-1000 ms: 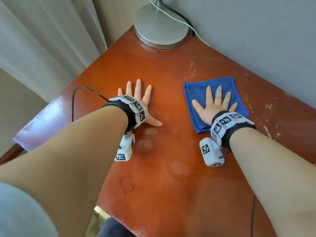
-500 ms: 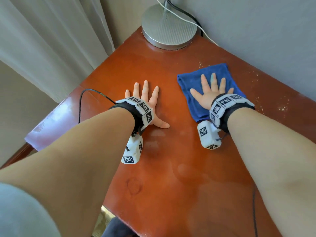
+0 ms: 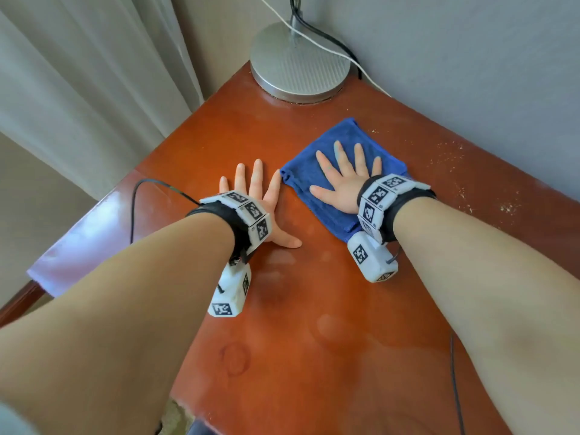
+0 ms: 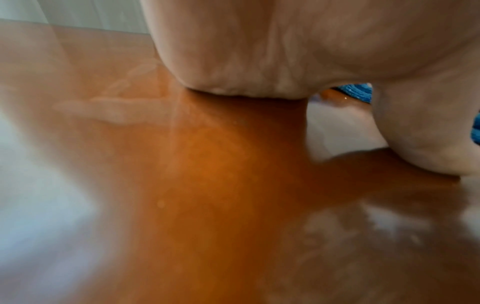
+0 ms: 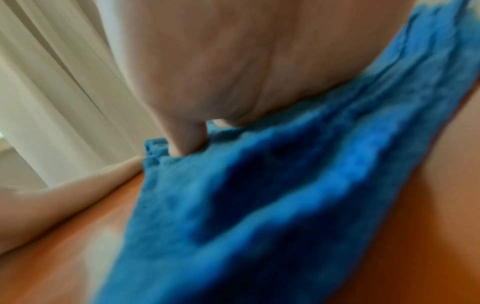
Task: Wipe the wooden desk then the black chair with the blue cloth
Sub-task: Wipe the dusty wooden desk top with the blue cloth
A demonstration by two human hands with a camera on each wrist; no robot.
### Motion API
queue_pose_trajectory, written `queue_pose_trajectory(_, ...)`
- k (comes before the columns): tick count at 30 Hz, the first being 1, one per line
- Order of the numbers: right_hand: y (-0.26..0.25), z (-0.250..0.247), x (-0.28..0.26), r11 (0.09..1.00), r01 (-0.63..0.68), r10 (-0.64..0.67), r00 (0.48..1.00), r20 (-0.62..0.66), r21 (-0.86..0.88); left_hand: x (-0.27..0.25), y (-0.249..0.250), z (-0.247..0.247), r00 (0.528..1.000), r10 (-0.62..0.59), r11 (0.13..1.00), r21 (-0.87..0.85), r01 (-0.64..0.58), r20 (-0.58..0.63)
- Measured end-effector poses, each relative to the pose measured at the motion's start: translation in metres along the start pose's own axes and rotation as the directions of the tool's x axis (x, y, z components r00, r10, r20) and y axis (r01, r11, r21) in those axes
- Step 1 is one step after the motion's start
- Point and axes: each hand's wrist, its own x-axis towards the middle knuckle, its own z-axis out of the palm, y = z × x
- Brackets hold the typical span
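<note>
The folded blue cloth (image 3: pixel 326 215) lies flat on the reddish wooden desk (image 3: pixel 314 324), near its far corner. My right hand (image 3: pixel 343 174) presses on it with straight, spread fingers; in the right wrist view the palm (image 5: pixel 221 61) sits on the blurred cloth (image 5: pixel 259 205). My left hand (image 3: pixel 257 193) lies flat on the bare desk just left of the cloth, fingers spread, its index fingertip close to the cloth's left corner. In the left wrist view the palm heel (image 4: pixel 246 51) rests on the desk (image 4: pixel 207 185). The black chair is not clearly in view.
A round silver lamp base (image 3: pixel 299 62) with black and white cables stands at the desk's far corner. Pale crumbs (image 3: pixel 470 183) are scattered along the right side by the grey wall. Curtains (image 3: pixel 78 89) hang at the left. A black wire (image 3: pixel 135 208) runs over the left edge.
My right hand has slid the cloth leftward across the desk, from near the wall towards my left hand. The left hand stayed flat in place.
</note>
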Motion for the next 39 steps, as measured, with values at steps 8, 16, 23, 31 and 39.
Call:
queue_pose_trajectory(8, 0.066, -0.006, -0.003, 0.970, -0.217, 0.217, 0.976, 0.019, 0.109, 0.000, 0.001, -0.002, 1.000, -0.010, 1.000, 0.011, 0.010, 0.009)
queue_pose_trajectory(16, 0.037, 0.015, -0.027, 0.974, -0.211, 0.206, 0.977, 0.061, 0.082, 0.008, 0.001, -0.027, 0.996, 0.025, 1.000, -0.014, -0.027, -0.084)
queue_pose_trajectory(23, 0.022, -0.006, 0.014, 0.995, -0.088, 0.088, 0.996, -0.003, 0.052, 0.052, 0.004, -0.066, 0.997, 0.003, 1.000, 0.009, -0.002, -0.082)
queue_pose_trajectory(31, 0.082, -0.036, 0.048, 0.920, -0.319, 0.326, 0.945, 0.004, 0.228, 0.072, 0.016, -0.058, 0.998, -0.018, 0.999, -0.051, 0.015, -0.055)
queue_pose_trajectory(39, 0.058, -0.019, 0.018, 0.967, -0.232, 0.226, 0.972, 0.060, 0.110, 0.065, 0.016, -0.061, 0.998, -0.002, 0.998, -0.058, -0.001, -0.055)
